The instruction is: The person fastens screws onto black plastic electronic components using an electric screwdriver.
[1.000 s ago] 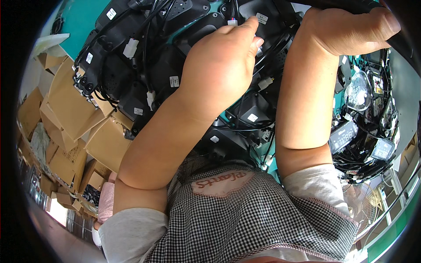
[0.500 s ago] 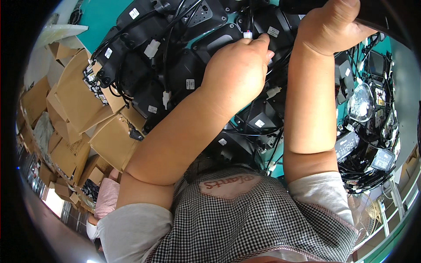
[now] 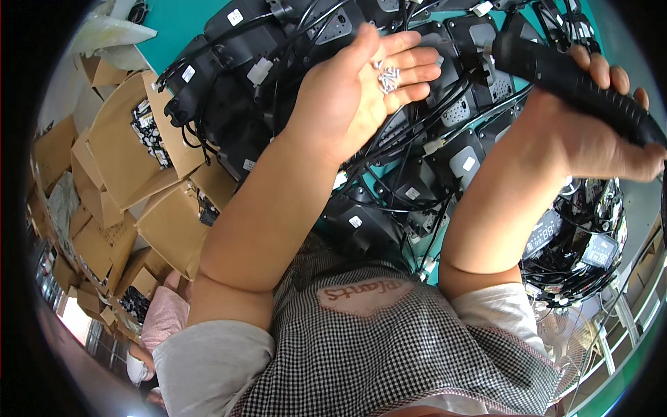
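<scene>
My left hand (image 3: 347,97) is held palm up with its fingers stretched out. Several small silvery screws (image 3: 389,78) lie loose on the palm, near the base of the fingers. In my right hand (image 3: 590,135) is a black electric screwdriver (image 3: 556,73) with a ribbed body, gripped by the fingers and thumb. Its blurred tip points left, toward the left hand but apart from it. Beneath both hands lie many black plastic housings (image 3: 372,219) with white labels, black cables (image 3: 410,149) and white connectors (image 3: 260,71).
The housings cover a green tabletop (image 3: 170,21). Open cardboard boxes (image 3: 114,142) stand to the left, one holding small parts. At the right is a heap of display units (image 3: 545,233) and cables. A person in a pink garment (image 3: 167,320) is at the lower left; a fan (image 3: 566,340) stands lower right.
My left hand has turned from palm down with bent fingers to palm up and open, showing the screws. My right hand has come down and nearer, bringing the electric screwdriver into clear view.
</scene>
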A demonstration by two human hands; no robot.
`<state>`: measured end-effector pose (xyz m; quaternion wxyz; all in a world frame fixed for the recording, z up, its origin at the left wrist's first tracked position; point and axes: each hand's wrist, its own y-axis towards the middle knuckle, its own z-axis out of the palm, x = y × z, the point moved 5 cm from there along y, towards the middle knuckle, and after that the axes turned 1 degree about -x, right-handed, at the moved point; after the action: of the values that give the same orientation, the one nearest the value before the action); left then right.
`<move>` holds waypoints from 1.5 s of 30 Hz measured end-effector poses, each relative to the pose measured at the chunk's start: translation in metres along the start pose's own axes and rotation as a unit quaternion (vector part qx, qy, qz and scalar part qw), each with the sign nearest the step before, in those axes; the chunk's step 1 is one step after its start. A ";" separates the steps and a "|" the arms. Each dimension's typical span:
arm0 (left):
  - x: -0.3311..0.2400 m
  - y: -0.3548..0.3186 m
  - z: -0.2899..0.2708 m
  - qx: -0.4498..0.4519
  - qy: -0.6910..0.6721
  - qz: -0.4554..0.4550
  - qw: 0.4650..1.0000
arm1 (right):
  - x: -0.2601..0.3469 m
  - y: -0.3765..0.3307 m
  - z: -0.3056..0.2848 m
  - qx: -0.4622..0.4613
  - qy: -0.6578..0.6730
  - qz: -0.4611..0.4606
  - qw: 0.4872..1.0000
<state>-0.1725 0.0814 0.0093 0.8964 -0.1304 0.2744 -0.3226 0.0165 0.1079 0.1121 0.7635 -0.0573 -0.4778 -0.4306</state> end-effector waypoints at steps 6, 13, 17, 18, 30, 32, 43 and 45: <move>0.002 -0.016 0.013 0.064 -0.066 -0.011 0.996 | 0.011 -0.015 0.007 0.060 0.044 0.076 0.994; 0.006 -0.017 0.014 0.051 -0.007 -0.003 0.999 | 0.003 -0.041 0.015 0.125 0.093 0.178 0.972; 0.008 -0.017 0.005 0.049 0.003 -0.002 0.999 | -0.005 -0.049 0.011 0.098 0.062 0.146 0.982; 0.007 -0.017 0.003 0.044 0.061 0.010 0.997 | -0.002 -0.045 0.010 0.098 0.059 0.144 0.983; 0.003 -0.016 -0.011 -0.045 0.132 -0.006 0.990 | 0.005 -0.027 0.001 0.121 0.161 0.159 0.966; 0.006 -0.013 -0.013 -0.031 0.061 0.008 0.998 | 0.008 -0.025 0.001 0.147 0.184 0.143 0.961; 0.006 -0.015 -0.004 -0.038 0.152 -0.012 0.988 | 0.007 -0.023 -0.006 0.187 0.209 0.131 0.951; 0.006 -0.016 0.000 -0.041 0.197 -0.023 0.979 | 0.008 -0.021 -0.008 0.188 0.214 0.135 0.949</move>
<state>-0.1774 0.0652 0.0136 0.8111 -0.1071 0.4551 -0.3514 0.0077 0.0861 0.1071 0.8959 0.1164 -0.3631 -0.2279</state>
